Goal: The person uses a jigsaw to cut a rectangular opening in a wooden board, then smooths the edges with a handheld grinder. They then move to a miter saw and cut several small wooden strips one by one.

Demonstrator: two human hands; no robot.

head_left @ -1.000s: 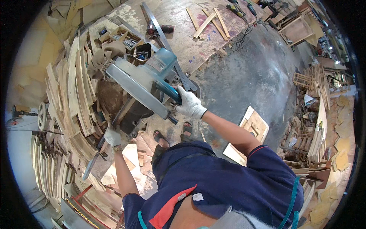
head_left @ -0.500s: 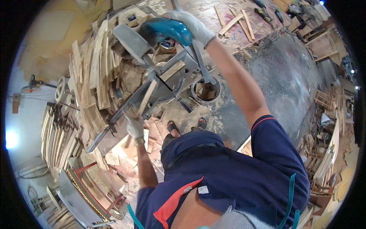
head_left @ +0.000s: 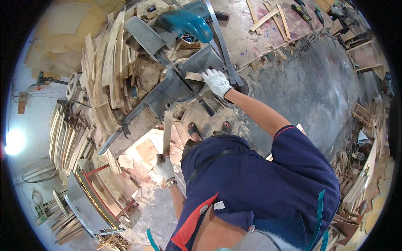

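Note:
My left hand [head_left: 164, 166], in a white work glove, grips the lower end of a narrow wooden strip [head_left: 167, 133] that points away from me. The strip is held in front of the saw, apart from it. My right hand [head_left: 217, 82], also gloved, reaches over the grey base [head_left: 161, 100] of a miter saw. Its fingers close on the right end of a short wooden offcut [head_left: 193, 76] lying by the fence. The saw's teal motor housing and handle [head_left: 184, 25] stand raised behind, with nobody holding them. A long metal bar [head_left: 224, 46] runs beside my right hand.
A round bin [head_left: 243, 88] is partly hidden under my right wrist. Many wooden strips [head_left: 109, 62] are stacked left of the saw. Boards and offcuts [head_left: 146, 150] lie on the floor near my feet. Cordless tools [head_left: 303, 12] and loose strips [head_left: 274, 19] sit at the far right.
My right hand has let go of the raised saw handle and come down to the offcut on the base. My left hand has drawn the wooden strip back toward me, off the saw.

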